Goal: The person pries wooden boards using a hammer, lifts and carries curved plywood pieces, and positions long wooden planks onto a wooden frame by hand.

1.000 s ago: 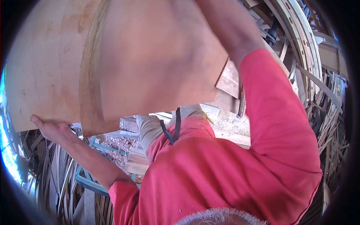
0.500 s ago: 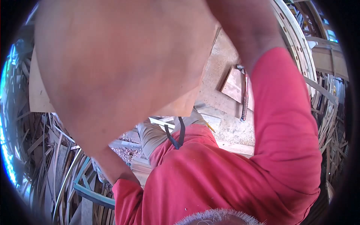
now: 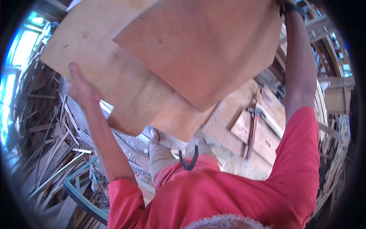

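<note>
Remotely, I see the left hand [image 3: 82, 91] gripping the pale board [image 3: 97, 53] by its edge, seemingly for support, beneath the brown board [image 3: 198, 49]. The right hand [image 3: 284, 2] is cropped; I cannot tell its grip.

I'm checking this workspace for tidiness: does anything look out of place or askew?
Yes: the wood scraps lie in a tangled heap at the picture's left, rather than stacked. The upper wooden sheet is also askew over the lower sheet, their edges unaligned. I see no clear damage.
</note>
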`<state>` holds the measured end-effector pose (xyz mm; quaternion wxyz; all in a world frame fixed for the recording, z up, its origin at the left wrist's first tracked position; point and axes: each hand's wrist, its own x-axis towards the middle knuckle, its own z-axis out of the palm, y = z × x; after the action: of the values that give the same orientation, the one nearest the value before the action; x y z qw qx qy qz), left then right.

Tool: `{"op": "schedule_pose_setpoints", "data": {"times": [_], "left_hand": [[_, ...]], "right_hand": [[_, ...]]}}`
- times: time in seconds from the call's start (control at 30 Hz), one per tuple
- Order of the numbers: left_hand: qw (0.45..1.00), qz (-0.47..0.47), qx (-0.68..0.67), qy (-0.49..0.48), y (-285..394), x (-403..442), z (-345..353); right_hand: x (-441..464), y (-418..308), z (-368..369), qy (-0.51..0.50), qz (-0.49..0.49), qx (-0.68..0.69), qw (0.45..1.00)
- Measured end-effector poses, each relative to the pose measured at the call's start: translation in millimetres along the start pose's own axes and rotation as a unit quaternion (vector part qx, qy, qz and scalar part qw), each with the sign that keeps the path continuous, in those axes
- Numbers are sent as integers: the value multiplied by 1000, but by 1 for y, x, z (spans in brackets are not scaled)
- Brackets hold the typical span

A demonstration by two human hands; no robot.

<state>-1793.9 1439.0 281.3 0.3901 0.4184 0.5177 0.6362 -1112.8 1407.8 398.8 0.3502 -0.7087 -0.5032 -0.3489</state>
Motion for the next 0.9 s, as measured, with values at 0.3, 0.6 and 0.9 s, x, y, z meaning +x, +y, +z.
{"op": "schedule_pose_setpoints", "data": {"times": [0.3,0.6,0.9], "left_hand": [[998,59,-26,-9,25,-41,-17],[994,76,-72,9,60,-106,-32],[993,95,-50,53,72,-130,-36]], "right_hand": [[-23,-15,15,-36,341,128,931],[-80,-115,34,-114,238,185,947],[-102,-128,25,-59,308,212,926]]}}
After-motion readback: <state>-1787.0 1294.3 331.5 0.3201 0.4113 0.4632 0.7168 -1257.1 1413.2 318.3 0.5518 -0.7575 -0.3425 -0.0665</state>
